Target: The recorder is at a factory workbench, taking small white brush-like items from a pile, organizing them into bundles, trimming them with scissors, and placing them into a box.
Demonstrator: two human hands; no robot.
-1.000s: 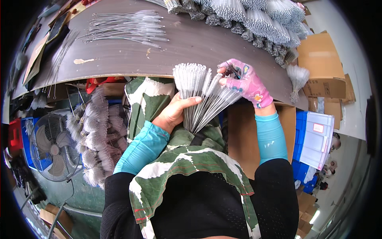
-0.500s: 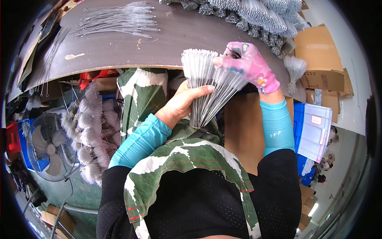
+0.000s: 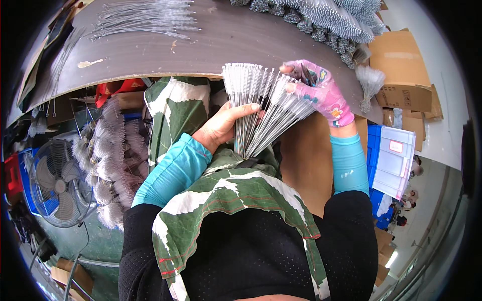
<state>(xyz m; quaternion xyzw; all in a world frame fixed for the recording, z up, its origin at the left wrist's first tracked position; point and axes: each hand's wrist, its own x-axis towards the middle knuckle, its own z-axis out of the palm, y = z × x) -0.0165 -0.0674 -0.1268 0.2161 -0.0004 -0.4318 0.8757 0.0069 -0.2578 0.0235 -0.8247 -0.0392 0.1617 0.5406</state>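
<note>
Left hand: your bare left hand (image 3: 223, 128) is gripping the brushes (image 3: 261, 108) low on their wire stems, fingers (image 3: 246, 109) closed across the front of the bundle.
Right hand: your right hand (image 3: 319, 90), in a pink flowered glove, is pinching the upper right edge of the fan, fingers closed on a few bristled tips.
Brushes: they are fanning out upward from your left grip, white bristled ends on top and bare wire stems converging below, held in the air just in front of the tabletop (image 3: 226, 40) edge and above your lap.
Apron: a green and white leaf-print apron (image 3: 221, 185) is lying under the bundle, covering your chest and knees.
Tabletop: a loose spread of thin brushes (image 3: 145, 20) is lying at its far left, and a dense heap of brushes (image 3: 321, 17) is piling along its far right edge.
Left of you: fluffy grey brushes (image 3: 108, 160) are standing in a cluster beside a fan (image 3: 57, 183).
Right of you: cardboard boxes (image 3: 401, 65) are sitting behind a blue crate (image 3: 374, 155) with a white lid (image 3: 396, 160).
</note>
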